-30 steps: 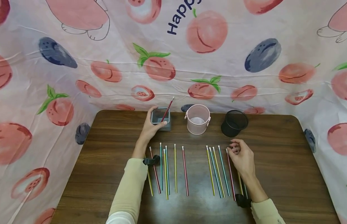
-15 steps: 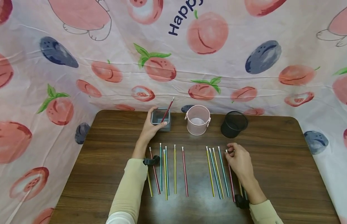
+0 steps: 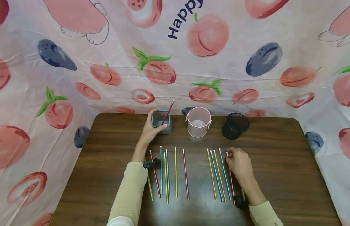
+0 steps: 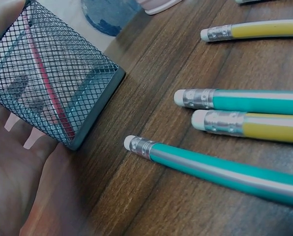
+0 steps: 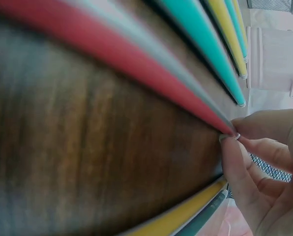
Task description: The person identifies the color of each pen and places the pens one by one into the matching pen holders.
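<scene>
- Pinching a red pencil (image 3: 231,182) at its eraser end, the right hand (image 3: 241,164) has thumb and fingertip pressed together on it. The pencil lies in line with its neighbours, beyond the near side of the black cup (image 3: 230,133); whether its tip is off the table (image 3: 290,172), I cannot tell.
- Beside it, the right row of pencils (image 3: 216,175) in yellow and teal lies on the wood. Part of it runs under the wrist, where the right wrist view shows one more yellow and one dark teal.
- Across a gap, the left row of pencils (image 3: 166,179) holds seven that I can count: three yellow, two teal, two red. All lie with eraser ends pointing away from the person.
- The left hand (image 3: 148,131) grips the square mesh holder (image 3: 167,130), thumb across the near side and fingers around the left.
- Inside that holder, a leaning pencil (image 3: 167,112), also red, slants up past the rim; it is the only one seen standing in a container.
- Next along the far edge comes the pink bucket (image 3: 198,131), then the black cup.
- Judging by this, the work is at an early stage: one pencil is placed, one is in hand, and the others lie waiting.
</scene>
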The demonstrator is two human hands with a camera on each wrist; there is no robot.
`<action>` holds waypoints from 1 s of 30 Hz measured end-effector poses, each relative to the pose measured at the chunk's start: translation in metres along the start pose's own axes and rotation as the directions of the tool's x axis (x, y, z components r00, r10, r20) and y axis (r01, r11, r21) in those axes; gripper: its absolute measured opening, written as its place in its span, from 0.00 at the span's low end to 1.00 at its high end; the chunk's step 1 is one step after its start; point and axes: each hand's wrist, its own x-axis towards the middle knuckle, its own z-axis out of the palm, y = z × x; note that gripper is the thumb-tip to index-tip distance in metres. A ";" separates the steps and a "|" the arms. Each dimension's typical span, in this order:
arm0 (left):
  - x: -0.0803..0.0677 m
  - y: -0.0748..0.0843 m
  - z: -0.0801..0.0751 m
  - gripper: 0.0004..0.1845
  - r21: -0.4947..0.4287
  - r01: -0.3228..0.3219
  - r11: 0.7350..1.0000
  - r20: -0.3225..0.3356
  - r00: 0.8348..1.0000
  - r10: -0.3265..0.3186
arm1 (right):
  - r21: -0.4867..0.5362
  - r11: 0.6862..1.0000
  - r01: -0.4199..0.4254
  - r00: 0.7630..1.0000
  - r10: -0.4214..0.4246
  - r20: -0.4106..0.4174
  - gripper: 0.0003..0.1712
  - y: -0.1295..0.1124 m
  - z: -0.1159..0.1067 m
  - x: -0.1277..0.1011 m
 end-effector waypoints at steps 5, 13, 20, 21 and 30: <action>-0.001 0.000 0.000 0.45 -0.004 0.007 1.000 0.001 1.000 -0.007 | 0.000 1.000 -0.020 1.000 0.020 -0.001 0.12 -0.003 0.001 0.000; -0.002 -0.001 -0.001 0.45 -0.011 -0.005 1.000 0.001 1.000 0.005 | -0.004 1.000 -0.015 1.000 0.015 -0.022 0.15 -0.004 0.006 0.000; 0.001 -0.003 -0.002 0.45 0.040 -0.018 0.999 0.001 1.000 0.018 | 0.044 0.999 0.002 0.998 0.000 -0.062 0.12 -0.009 -0.005 0.007; 0.001 -0.003 -0.002 0.45 0.042 -0.017 0.999 0.002 1.000 0.017 | 0.058 0.998 0.001 0.997 0.003 -0.073 0.12 -0.011 -0.007 0.009; 0.000 -0.003 -0.001 0.45 0.034 -0.014 0.999 -0.001 1.000 0.014 | 0.197 0.980 -0.016 0.985 0.049 -0.162 0.10 -0.029 -0.024 0.018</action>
